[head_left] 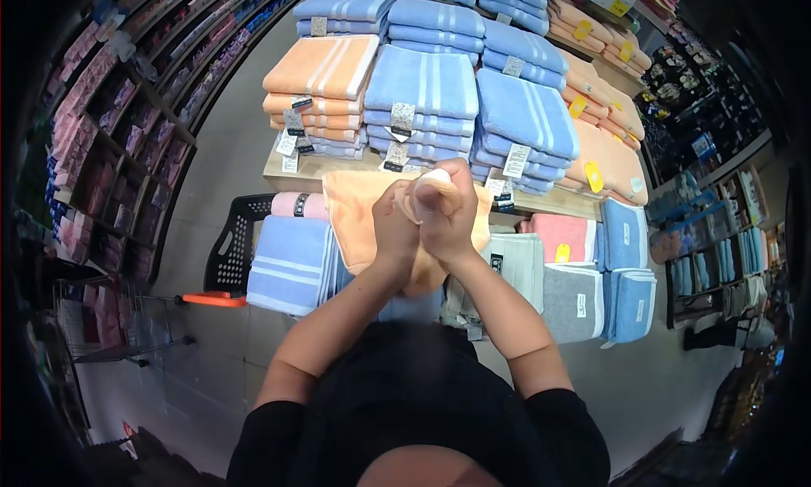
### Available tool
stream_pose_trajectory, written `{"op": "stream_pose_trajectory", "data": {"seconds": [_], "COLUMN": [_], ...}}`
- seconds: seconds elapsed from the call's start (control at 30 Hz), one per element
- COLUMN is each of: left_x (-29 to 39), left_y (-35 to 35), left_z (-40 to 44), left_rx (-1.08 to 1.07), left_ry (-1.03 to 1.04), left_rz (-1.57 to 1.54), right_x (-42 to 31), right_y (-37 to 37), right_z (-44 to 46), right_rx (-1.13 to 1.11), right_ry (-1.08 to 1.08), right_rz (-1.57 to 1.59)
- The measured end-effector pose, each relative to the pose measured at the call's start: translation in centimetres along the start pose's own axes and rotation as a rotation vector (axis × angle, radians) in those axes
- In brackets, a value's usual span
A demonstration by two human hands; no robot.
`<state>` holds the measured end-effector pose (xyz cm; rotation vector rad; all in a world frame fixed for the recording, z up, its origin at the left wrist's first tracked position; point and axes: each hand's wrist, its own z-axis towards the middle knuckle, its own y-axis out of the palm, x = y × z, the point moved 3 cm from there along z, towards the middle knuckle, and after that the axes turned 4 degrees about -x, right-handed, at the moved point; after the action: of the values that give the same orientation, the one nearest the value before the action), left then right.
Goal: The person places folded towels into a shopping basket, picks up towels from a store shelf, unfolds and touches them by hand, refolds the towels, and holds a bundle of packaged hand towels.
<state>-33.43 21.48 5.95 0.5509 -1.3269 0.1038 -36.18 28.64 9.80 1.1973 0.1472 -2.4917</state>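
A pale orange towel (pixel 351 217) hangs from my two raised hands, its lower part spread in front of the stacks on the low shelf. My left hand (pixel 395 227) is closed on the towel's gathered edge. Beside it, nearly touching, my right hand (pixel 448 217) is wrapped round a bunched part of the same towel, near its white border. Behind the hands stands a stack of folded blue towels (pixel 420 86) with white stripes and tags. To its left is a stack topped by folded orange towels (pixel 321 67).
A black basket (pixel 239 249) with an orange handle (pixel 213 299) is left of a folded blue towel (pixel 289 263). Grey towels (pixel 573 301) and blue towels (pixel 629 305) are at the lower right. A wire cart (pixel 106 322) and shelving (pixel 127 141) line the left.
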Motion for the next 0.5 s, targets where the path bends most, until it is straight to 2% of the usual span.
{"op": "stream_pose_trajectory", "data": {"seconds": [0.1,0.13,0.23,0.3,0.33,0.4,0.5], "left_x": [-1.7,-1.2,2.8,3.5,4.2,6.3,10.0], "left_y": [-0.8,-1.0,-2.7,-6.2,-8.0,-11.2,-12.1], "left_z": [-0.1,-0.2,-2.3,-2.8,-3.0,-3.9,-4.7], "left_rx": [-0.112,-0.224,-0.361,-0.309,-0.389,-0.506,-0.570], "left_ry": [-0.055,-0.024,-0.330,-0.138,-0.110,-0.137,-0.382], "left_rz": [-0.245,-0.250,0.085,0.393,0.484,0.575,0.454], "right_x": [1.0,0.3,-1.6,-3.5,-4.1,-5.1,-5.7], "right_y": [-0.7,-1.2,-3.7,-7.0,-8.7,-11.2,-13.3], "right_z": [-0.6,-0.5,-1.1,-1.6,-2.2,-3.6,-5.2], "right_rx": [-0.075,-0.139,-0.211,-0.343,-0.409,-0.501,-0.625], "right_ry": [0.268,0.347,0.210,0.144,0.257,0.463,0.612], "right_rz": [0.446,0.522,0.084,-0.412,-0.493,-0.530,-0.356]}}
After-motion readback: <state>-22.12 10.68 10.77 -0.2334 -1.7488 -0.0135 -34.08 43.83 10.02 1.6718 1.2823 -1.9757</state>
